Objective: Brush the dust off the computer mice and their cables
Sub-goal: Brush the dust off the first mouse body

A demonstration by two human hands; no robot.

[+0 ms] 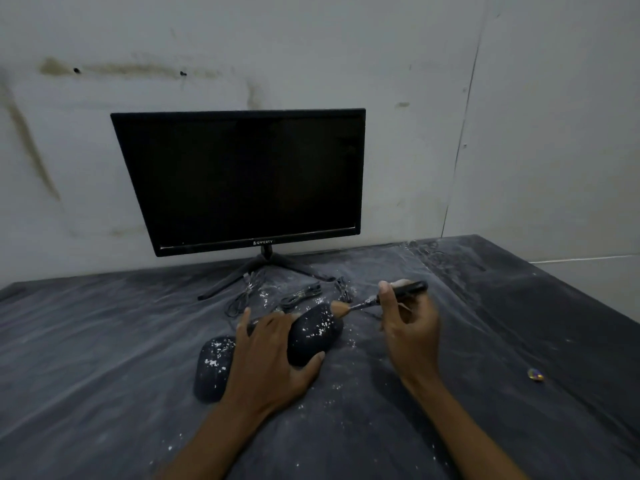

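Fingers of the left hand lie spread and fairly straight over the near-left side of the right-hand mouse, thumb along its near edge, pressing it onto the table rather than curling round it. Fingers of the right hand are curled round the dark handle of a small brush, thumb up along the shaft; the handle end sticks out to the far right. The tan bristle tip touches the far end of that mouse.

Right-hand mouse: black, flecked with white dust, lying near the table's middle, partly covered by the left hand. Second mouse: black, dusty on its far half, just left of the first; its right edge is hidden under the left hand and wrist. Whether the two mice touch cannot be told.

Cables: thin, black, bunched in loose coils just beyond the mice; against the dark surface their routes and which mouse each belongs to are hard to make out.

Table: dark covering, grey dust smears, white flecks scattered round the mice. Monitor: screen dark, on splayed legs at the far side against a stained pale wall. Small shiny object at near right, too small to identify. Both forearms are cut off by the bottom edge.
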